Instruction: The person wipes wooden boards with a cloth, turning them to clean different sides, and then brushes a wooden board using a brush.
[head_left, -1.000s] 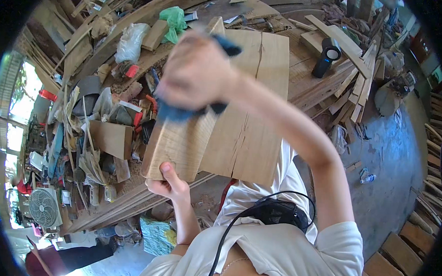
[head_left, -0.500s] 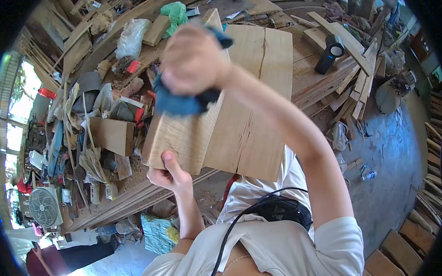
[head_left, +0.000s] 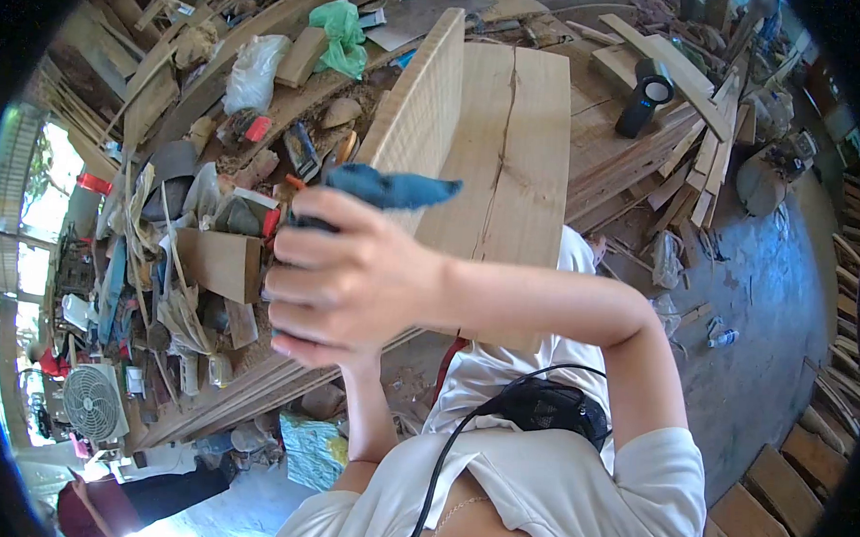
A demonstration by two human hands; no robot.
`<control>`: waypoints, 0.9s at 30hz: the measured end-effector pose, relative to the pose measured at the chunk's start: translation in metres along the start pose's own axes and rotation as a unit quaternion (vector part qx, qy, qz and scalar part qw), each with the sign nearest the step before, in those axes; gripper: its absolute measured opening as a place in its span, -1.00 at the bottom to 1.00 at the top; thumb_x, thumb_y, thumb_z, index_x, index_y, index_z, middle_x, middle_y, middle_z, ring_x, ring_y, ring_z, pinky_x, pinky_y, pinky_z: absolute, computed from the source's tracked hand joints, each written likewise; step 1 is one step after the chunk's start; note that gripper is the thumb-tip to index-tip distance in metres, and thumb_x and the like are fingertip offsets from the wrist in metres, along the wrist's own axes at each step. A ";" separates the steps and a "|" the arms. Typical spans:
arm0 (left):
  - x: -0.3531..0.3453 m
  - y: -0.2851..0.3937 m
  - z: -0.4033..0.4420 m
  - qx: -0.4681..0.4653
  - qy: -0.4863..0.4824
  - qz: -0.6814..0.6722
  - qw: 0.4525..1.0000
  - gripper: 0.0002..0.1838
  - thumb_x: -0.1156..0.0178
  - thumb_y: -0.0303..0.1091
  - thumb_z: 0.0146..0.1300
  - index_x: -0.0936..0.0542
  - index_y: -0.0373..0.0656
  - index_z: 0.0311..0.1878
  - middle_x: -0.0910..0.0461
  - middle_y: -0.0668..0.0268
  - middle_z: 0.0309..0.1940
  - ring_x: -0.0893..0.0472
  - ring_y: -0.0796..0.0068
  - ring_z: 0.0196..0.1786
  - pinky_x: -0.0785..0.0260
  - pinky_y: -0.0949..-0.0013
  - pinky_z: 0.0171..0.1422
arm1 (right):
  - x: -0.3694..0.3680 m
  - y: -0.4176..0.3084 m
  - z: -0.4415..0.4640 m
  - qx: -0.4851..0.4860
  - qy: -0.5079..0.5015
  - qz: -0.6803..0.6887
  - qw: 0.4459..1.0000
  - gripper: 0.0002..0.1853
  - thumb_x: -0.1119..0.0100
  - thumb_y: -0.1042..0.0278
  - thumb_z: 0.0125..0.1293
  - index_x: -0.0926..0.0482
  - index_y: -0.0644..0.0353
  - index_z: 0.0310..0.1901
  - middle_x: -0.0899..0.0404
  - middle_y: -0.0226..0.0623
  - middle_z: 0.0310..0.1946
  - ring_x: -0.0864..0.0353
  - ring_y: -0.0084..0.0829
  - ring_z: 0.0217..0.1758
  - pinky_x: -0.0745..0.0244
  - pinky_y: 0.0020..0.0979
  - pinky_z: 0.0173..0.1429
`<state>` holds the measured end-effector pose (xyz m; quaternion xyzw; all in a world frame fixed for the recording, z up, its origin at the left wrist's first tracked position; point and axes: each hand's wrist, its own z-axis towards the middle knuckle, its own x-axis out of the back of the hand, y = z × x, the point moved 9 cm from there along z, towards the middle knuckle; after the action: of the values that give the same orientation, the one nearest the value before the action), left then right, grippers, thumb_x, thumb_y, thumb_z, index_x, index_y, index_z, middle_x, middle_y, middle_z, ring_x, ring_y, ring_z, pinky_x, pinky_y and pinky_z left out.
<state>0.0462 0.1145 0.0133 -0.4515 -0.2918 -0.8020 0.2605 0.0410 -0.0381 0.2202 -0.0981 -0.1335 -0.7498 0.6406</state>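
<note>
The right hand (head_left: 338, 279) reaches across to the tilted board (head_left: 425, 110), its grip bunched around blue cloth (head_left: 390, 188). Behind it, the left hand's grip is hidden; I cannot tell its state.

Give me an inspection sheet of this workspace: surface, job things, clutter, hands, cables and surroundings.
Surface: wooden bench, littered around the work.
Job things: tilted board, left of a cracked plank; blue cloth.
Clutter: green bag, white bag, black device, loose wood.
Hands: right hand closed on the cloth; left hand hidden behind it, forearm showing.
Cables: black cable across the white shirt.
Surroundings: fan; another person, lower left.
</note>
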 end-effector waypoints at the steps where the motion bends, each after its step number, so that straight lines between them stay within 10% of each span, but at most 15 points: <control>1: -0.050 -0.026 -0.013 -0.044 -0.008 -0.199 0.979 -0.71 0.15 -0.17 0.42 -0.35 -0.22 -0.05 -0.33 0.36 -0.41 -0.47 0.58 -0.22 -0.31 0.27 -0.10 | 0.002 0.009 0.001 0.008 -0.004 0.011 1.000 -0.71 -0.14 0.03 0.06 -0.44 -0.04 -0.68 -0.32 -0.56 -0.63 -0.40 -0.48 -0.41 -0.37 -0.19 0.03; 4: 0.100 0.033 -0.015 -0.185 0.189 -0.534 0.803 -0.61 0.00 -0.08 0.38 -0.47 -0.26 -0.35 -0.41 0.40 -0.56 -0.47 0.52 -0.45 -0.27 0.37 -0.28 | 0.005 0.027 0.002 0.047 0.022 0.039 0.998 -0.69 -0.15 0.04 0.07 -0.44 -0.03 -0.70 -0.35 -0.56 -0.64 -0.40 -0.47 -0.44 -0.39 -0.23 0.00; 10: 0.105 0.037 -0.001 -0.175 0.064 -0.573 0.798 -0.47 -0.16 0.02 0.32 -0.51 -0.35 -0.50 -0.52 0.34 -0.65 -0.47 0.54 -0.56 -0.24 0.40 -0.46 | 0.031 0.150 -0.015 -0.056 0.017 -0.178 0.982 -0.73 -0.11 0.15 0.13 -0.55 0.02 -0.66 -0.57 -0.52 -0.57 -0.55 -0.41 -0.31 -0.36 -0.26 -0.02; 14: 0.082 0.028 -0.001 -0.175 0.059 -0.570 0.800 -0.56 -0.10 -0.06 0.39 -0.42 -0.34 -0.32 -0.42 0.24 -0.36 -0.45 0.45 -0.18 -0.28 0.45 -0.10 | 0.018 0.122 -0.012 -0.066 -0.057 -0.149 0.985 -0.76 -0.11 0.14 0.13 -0.58 0.01 -0.59 -0.59 -0.52 -0.52 -0.56 -0.41 -0.20 -0.25 -0.19 0.10; 16: 0.060 0.024 0.001 -0.095 0.014 -0.746 0.660 -0.53 -0.03 0.03 0.39 -0.38 -0.31 -0.11 -0.43 0.18 -0.17 -0.47 0.46 -0.10 -0.33 0.37 -0.01 | 0.005 0.055 -0.005 -0.052 -0.032 -0.097 0.993 -0.75 -0.14 -0.01 0.10 -0.55 -0.03 -0.49 -0.55 -0.55 -0.43 -0.54 -0.40 -0.16 -0.26 -0.17 0.09; 17: 0.054 0.037 0.002 -0.029 -0.045 -0.875 0.481 -0.47 -0.03 0.10 0.37 -0.40 -0.30 -0.04 -0.45 0.16 -0.10 -0.49 0.47 -0.07 -0.35 0.35 0.00 | -0.001 0.028 -0.006 -0.055 -0.011 -0.019 0.998 -0.73 -0.15 -0.05 0.14 -0.56 -0.03 -0.44 -0.53 -0.54 -0.37 -0.52 -0.41 -0.13 -0.26 -0.18 0.10; 19: 0.047 0.037 0.001 0.024 -0.047 -0.911 0.408 -0.42 -0.01 0.14 0.36 -0.41 -0.29 0.01 -0.46 0.15 -0.03 -0.50 0.47 -0.06 -0.36 0.33 0.02 | -0.007 0.022 -0.009 -0.052 -0.002 0.009 0.999 -0.73 -0.16 -0.06 0.15 -0.57 -0.05 -0.44 -0.53 -0.54 -0.36 -0.51 -0.41 -0.11 -0.25 -0.18 0.12; 23: 0.057 -0.006 -0.002 -0.058 0.209 -0.541 0.812 -0.41 0.08 0.16 0.42 -0.39 -0.34 -0.14 -0.41 0.21 -0.21 -0.41 0.47 -0.19 -0.29 0.39 -0.08 | -0.006 0.067 -0.011 -0.075 -0.021 -0.023 0.997 -0.76 -0.17 -0.01 0.18 -0.62 -0.04 -0.42 -0.58 -0.49 -0.33 -0.53 -0.42 -0.04 -0.22 -0.16 0.20; 27: 0.062 0.003 0.012 0.013 0.058 -0.550 0.833 -0.37 0.09 0.14 0.43 -0.45 -0.42 -0.27 -0.43 0.27 -0.35 -0.41 0.44 -0.25 -0.31 0.38 -0.08 | 0.005 0.164 -0.029 -0.153 0.023 -0.110 0.982 -0.74 -0.09 0.09 0.27 -0.66 0.05 -0.35 -0.66 -0.42 -0.24 -0.55 -0.37 0.01 -0.19 -0.19 0.25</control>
<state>0.0266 0.1109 0.0736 -0.1656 -0.4866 -0.8338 -0.2015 0.2026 -0.0757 0.2069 -0.1629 -0.0123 -0.8292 0.5346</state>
